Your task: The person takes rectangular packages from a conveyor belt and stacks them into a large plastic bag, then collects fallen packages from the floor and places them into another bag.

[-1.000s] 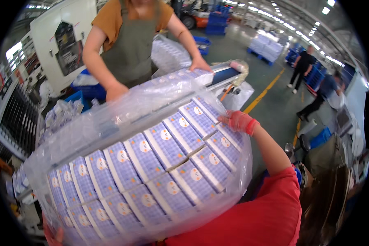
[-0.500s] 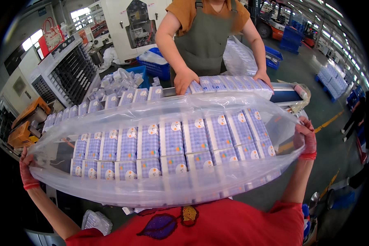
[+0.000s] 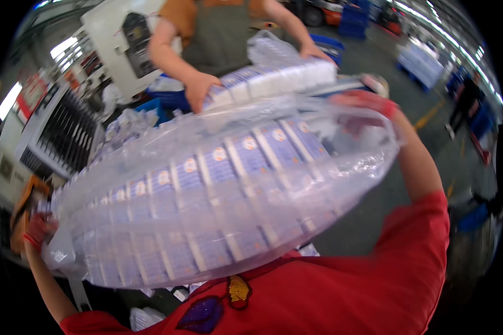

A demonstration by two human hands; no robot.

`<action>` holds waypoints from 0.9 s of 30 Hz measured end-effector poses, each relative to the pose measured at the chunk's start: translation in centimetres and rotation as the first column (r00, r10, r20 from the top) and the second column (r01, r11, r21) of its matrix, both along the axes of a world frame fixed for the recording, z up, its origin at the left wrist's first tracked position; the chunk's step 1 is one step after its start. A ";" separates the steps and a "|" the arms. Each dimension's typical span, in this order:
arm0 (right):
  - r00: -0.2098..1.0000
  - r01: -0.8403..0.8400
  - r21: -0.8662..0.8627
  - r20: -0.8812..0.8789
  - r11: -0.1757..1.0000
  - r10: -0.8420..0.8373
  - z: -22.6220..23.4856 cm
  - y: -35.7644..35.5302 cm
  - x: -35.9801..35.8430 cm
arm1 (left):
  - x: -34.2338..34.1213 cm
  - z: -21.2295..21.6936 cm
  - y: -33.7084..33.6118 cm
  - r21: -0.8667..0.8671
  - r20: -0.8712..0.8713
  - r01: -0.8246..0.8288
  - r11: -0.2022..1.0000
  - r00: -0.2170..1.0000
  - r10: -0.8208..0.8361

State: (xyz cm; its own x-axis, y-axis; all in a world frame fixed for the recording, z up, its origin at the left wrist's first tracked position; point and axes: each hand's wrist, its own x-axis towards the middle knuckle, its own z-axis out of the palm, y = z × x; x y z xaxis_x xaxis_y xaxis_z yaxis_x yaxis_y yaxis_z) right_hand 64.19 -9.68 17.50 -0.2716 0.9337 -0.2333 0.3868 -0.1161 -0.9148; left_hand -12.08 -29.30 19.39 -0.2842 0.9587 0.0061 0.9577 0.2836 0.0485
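**Wide bag of small cartons, held at both ends**

I hold a clear plastic bag (image 3: 218, 195) packed with rows of small blue-and-white cartons, lifted across my chest. My left hand (image 3: 36, 230), in a red glove, is closed on the bunched film at one end; my right hand (image 3: 366, 106) grips the far end, fingers curled into the plastic. The load looks bulky and saggy, the film slippery, so the ends are the best holds. Beyond it, a co-worker's hands (image 3: 198, 89) rest on a second stack of cartons (image 3: 274, 81).
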 end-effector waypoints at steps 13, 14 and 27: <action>0.940 -0.166 0.677 0.328 0.717 -0.091 4.4 -3.6 1.7 | 10.7 -5.8 11.0 0.025 -0.031 0.163 0.986 0.986 -0.163; 0.983 -0.097 0.644 0.181 0.759 -0.028 2.7 -4.2 2.4 | 12.3 -5.7 11.1 0.021 -0.014 0.177 0.984 0.984 -0.177; 0.974 -0.045 0.537 0.212 0.842 -0.083 -16.1 -11.1 1.3 | 19.5 -4.9 7.9 0.027 0.210 0.199 0.980 0.957 -0.200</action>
State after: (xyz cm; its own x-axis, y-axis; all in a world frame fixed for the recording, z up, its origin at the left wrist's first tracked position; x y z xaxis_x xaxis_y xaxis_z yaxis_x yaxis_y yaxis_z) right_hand 65.48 -20.83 1.37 -0.2545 0.9332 0.2538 0.5858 0.3575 -0.7273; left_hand 7.43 -21.37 14.49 -0.0829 0.9962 -0.0274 0.9627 0.0872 0.2560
